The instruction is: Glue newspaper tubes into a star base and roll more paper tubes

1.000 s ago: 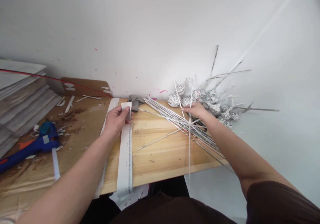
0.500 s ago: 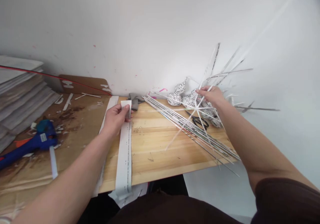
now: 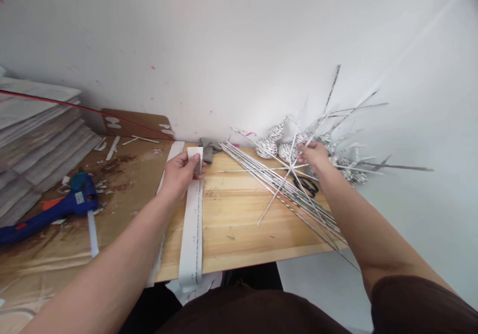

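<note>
The left hand clamps the far end of a long white paper strip between thumb and fingers, the thumb lying on top. The strip runs from near the far edge of the wooden worktop to its near edge and bends down over it. A second paper strip lies just left of it.

The right hand has its fingertips drawn together on a star of thin rolled-paper sticks — just beyond the hub, though which stick they pinch is too small to tell. The star stands over a bundle of paper sticks slanting from the far edge down to the near right corner. Black scissors handles show beside the bundle, below the hand.

Woven newspaper pieces sit along the far edge toward the right, some with long sticks poking upward. A grey cloth lies at the middle of that edge. At the left end — over a brown covering littered with scraps — rest a blue glue gun and a tall stack of paper.
</note>
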The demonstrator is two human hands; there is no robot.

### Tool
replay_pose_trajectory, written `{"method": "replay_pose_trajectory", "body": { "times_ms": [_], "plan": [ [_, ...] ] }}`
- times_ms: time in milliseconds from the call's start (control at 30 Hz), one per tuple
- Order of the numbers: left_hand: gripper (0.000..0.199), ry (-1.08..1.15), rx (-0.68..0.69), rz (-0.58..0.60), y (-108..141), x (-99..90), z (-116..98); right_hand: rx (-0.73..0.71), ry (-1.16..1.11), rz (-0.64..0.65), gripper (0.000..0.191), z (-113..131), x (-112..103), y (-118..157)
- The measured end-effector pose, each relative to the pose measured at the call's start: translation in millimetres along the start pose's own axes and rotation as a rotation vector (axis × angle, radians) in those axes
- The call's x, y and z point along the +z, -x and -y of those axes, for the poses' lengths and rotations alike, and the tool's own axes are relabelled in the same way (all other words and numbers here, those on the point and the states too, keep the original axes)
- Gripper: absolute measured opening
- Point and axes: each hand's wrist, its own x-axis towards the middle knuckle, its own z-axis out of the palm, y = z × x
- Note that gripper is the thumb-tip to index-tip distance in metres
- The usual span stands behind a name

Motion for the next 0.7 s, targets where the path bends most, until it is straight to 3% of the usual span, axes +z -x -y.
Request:
{"method": "replay_pose_trajectory", "body": {
  "times_ms": [200,367,433,500,633,700],
  "plan": [
    [0.024,0.053,-0.066,0.061,0,1.9,-2,-0.044,-0.084,-0.087,0.054,0,3,13],
    [0.018,0.103,-0.156,0.062,1,4.3,-4,-0.17,-0.137,-0.251,0.042,0,13,28],
    [0.016,0.129,-0.152,0.066,2,6.0,-6,-0.256,-0.153,-0.235,0.031,4,23,42],
    [0.015,0.157,-0.146,0.072,2,7.8,-6,-0.317,-0.168,-0.015,0.021,9,40,62],
    [0.017,0.099,-0.077,0.119,3,9.5,-3,-0.36,-0.08,0.592,0.034,18,89,111],
    [0.02,0.034,0.003,0.119,4,8.7,-1,-0.424,-0.025,0.769,0.038,24,115,134]
  ]
}}
